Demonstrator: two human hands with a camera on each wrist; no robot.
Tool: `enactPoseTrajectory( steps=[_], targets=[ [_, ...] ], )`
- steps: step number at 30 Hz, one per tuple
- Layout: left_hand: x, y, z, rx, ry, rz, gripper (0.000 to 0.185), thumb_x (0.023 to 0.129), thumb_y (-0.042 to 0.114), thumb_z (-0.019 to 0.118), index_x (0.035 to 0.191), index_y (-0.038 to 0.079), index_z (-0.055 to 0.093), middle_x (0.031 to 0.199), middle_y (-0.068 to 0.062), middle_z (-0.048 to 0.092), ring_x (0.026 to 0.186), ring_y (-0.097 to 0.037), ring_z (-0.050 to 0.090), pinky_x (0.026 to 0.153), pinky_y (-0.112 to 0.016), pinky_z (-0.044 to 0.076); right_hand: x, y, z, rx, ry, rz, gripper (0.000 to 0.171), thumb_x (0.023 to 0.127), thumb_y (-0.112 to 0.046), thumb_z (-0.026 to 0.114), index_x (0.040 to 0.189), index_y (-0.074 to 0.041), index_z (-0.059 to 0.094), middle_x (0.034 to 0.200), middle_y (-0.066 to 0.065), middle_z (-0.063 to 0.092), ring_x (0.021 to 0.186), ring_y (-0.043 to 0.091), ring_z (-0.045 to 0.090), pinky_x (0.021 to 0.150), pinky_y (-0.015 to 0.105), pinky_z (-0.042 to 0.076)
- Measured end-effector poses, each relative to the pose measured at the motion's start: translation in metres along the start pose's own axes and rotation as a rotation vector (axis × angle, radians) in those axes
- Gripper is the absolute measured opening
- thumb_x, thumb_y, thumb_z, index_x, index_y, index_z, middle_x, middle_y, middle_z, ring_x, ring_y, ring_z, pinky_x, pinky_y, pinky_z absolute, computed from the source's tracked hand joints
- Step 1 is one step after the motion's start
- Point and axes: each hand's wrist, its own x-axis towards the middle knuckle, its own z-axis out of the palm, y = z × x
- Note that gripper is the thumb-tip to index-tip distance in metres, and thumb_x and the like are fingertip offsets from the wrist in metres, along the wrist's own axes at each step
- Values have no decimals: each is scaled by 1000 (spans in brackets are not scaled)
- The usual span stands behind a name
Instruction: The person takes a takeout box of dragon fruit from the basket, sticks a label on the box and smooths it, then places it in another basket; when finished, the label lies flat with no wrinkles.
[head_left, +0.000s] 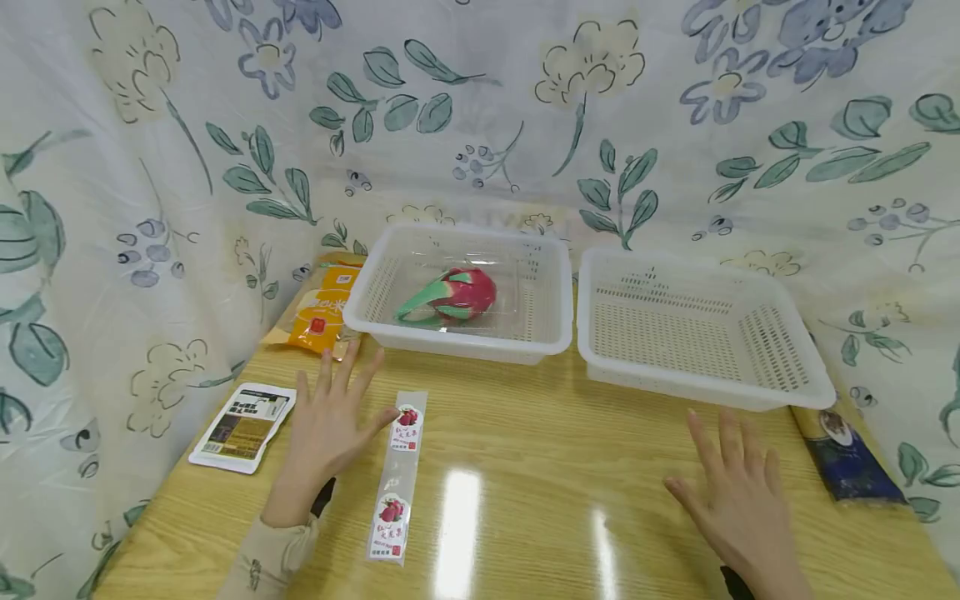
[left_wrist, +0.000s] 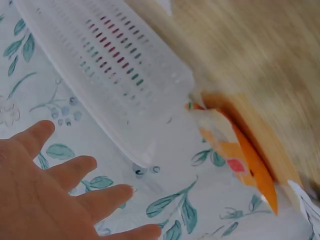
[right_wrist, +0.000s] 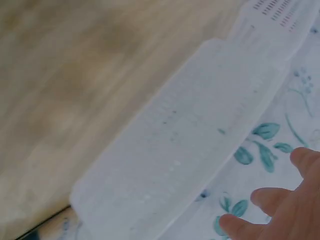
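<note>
My left hand (head_left: 330, 417) hovers flat over the wooden table (head_left: 525, 467) with fingers spread, its thumb close to a long clear strip of fruit stickers (head_left: 399, 473). My right hand (head_left: 738, 492) is also flat and spread, just in front of the empty right white basket (head_left: 697, 333). The left white basket (head_left: 461, 287) holds a wrapped red dragon fruit (head_left: 453, 296). Neither hand holds anything. In the left wrist view my fingers (left_wrist: 75, 190) show below the basket wall (left_wrist: 110, 65) and the orange packet (left_wrist: 245, 155). The right wrist view shows fingertips (right_wrist: 280, 200) beside the basket wall (right_wrist: 190, 145).
An orange snack packet (head_left: 322, 312) lies left of the left basket. A white-edged card packet (head_left: 243, 425) sits near the table's left edge. A dark blue packet (head_left: 847, 454) lies at the right edge. Floral cloth (head_left: 480, 108) surrounds the table.
</note>
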Motion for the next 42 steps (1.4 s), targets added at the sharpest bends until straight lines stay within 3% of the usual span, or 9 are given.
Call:
enactPoseTrajectory(
  steps=[5,14,18,26,34,42],
  targets=[
    [6,4,-4,-110,-47,2,74,95,58,44,156,23,19,163,-16,8,146,-49,15,110,-75,14,26,-19,-7,37,18,-76,81,96,-54,48,157,-23,7,164,13,-8,150,42,-5,114,70,0],
    [21,18,0,-315,-22,22,75,97,65,29,157,22,16,163,-17,10,147,-44,19,109,-73,19,82,-59,-15,71,23,-189,79,95,-64,38,157,-26,8,163,17,3,148,45,8,113,69,15],
    [27,23,3,-373,-18,26,74,98,64,28,156,20,18,163,-17,12,147,-44,19,110,-71,21,104,-71,-15,101,42,-213,79,94,-68,34,157,-27,10,163,17,7,147,47,13,113,69,16],
    [39,29,7,-507,-1,-26,71,99,61,27,155,18,23,162,-18,14,144,-48,22,110,-71,20,148,-98,-18,158,17,-253,83,90,-75,24,157,-28,9,164,14,8,149,42,14,116,65,16],
    [46,30,12,-578,-4,-72,70,100,59,22,155,17,22,164,-16,7,144,-49,19,110,-73,18,187,-132,-20,241,-42,-294,87,88,-79,18,157,-27,9,164,13,10,148,40,17,118,60,19],
    [59,42,24,-791,-4,-159,66,103,49,27,155,8,19,164,-14,-6,147,-47,10,112,-69,17,213,-150,-10,345,-99,-288,90,86,-81,14,157,-26,11,163,13,14,148,38,20,117,59,23]
  ],
)
